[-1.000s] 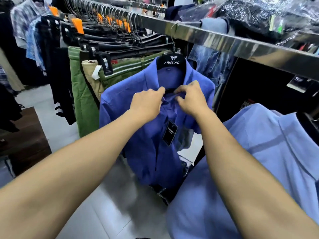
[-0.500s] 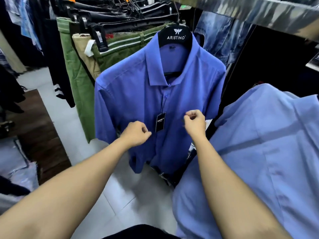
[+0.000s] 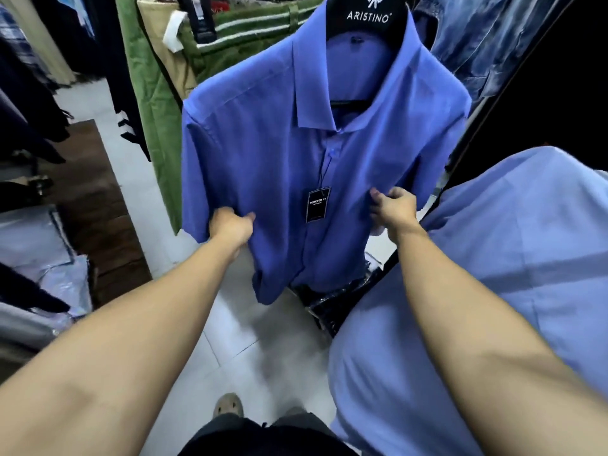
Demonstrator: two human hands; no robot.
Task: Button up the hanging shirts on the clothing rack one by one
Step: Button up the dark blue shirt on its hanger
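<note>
The royal-blue short-sleeved cotton shirt point(image 3: 263, 166) on its black hanger point(image 3: 368, 18) looks buttoned at top only; left hand point(image 3: 230, 227) and right hand point(image 3: 393, 205) pinch its lower front, fingers clamped on cloth.

One head-worn wide-angle view looks forward and steeply down, close to the blue shirt point(image 3: 263, 166) at twelve o'clock, floor point(image 3: 230, 340) below.
</note>
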